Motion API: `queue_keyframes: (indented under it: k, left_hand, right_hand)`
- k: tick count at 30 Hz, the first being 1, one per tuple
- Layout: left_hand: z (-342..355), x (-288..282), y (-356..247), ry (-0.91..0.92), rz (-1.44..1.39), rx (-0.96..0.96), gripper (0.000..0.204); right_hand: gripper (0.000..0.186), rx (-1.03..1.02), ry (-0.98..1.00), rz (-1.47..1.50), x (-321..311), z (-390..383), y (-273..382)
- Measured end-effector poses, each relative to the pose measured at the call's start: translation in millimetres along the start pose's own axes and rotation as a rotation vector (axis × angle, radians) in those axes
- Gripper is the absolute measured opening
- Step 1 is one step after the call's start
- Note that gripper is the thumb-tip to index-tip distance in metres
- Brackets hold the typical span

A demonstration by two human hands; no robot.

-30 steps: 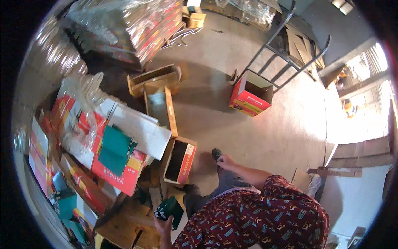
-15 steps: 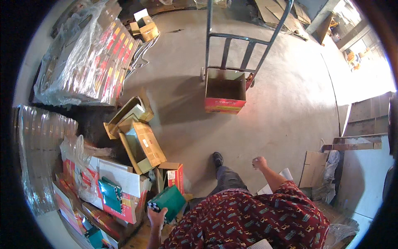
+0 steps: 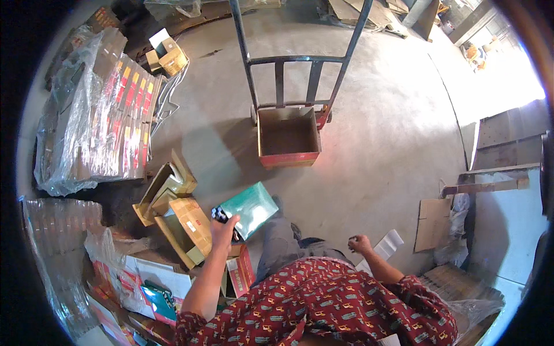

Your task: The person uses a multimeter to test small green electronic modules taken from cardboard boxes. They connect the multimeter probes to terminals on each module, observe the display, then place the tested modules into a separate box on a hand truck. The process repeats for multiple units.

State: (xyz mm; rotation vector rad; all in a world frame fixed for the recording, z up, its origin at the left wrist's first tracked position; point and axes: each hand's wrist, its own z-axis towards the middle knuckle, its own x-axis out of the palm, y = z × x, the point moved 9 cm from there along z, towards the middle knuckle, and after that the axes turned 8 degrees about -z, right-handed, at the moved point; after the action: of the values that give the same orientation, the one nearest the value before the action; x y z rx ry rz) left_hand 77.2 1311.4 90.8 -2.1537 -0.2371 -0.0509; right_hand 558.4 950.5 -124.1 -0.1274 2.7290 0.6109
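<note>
My left hand grips a green, shiny rectangular pack by its end, where dark and white pieces show. The pack is held up in front of my legs, to the right of the open brown cartons. Ahead, an open red-sided carton rests on the foot of a hand truck; only its bare inner walls and bottom show. Over by my right side, my right hand has curled fingers. Something small and dark appears at them, too small to name. A similar green pack lies among the boxes at lower left.
Plastic-wrapped stacks of flattened cartons fill the left side. A small open box and looped pale straps lie beyond. At right stand a cardboard sheet and a wooden ledge. A red carton sits by my left leg.
My left hand has lifted the green pack up and forward from beside the boxes. The view has shifted, and the hand truck with its carton now appears nearer and further left.
</note>
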Motion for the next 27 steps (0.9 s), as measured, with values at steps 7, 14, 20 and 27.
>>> queue_keyframes:
  k: [7, 14, 20, 27]
  left_hand:
    - [170, 127, -10, 0.177, 0.187, 0.055, 0.048]
    - [342, 229, 61, 0.119, 0.631, 0.023, 0.064]
    - [426, 302, 164, -0.056, 0.655, -0.138, 0.06]
    - [486, 333, 282, -0.315, 0.378, -0.244, 0.053]
  right_hand:
    - [0.026, 0.128, -0.146, 0.124, -26, -43, 8]
    - [0.029, 0.106, -0.435, 0.083, -81, 22, 74]
    - [0.061, -0.116, -0.254, 0.139, -59, 216, 263]
    - [0.088, -0.218, -0.121, -0.098, -22, 346, 380]
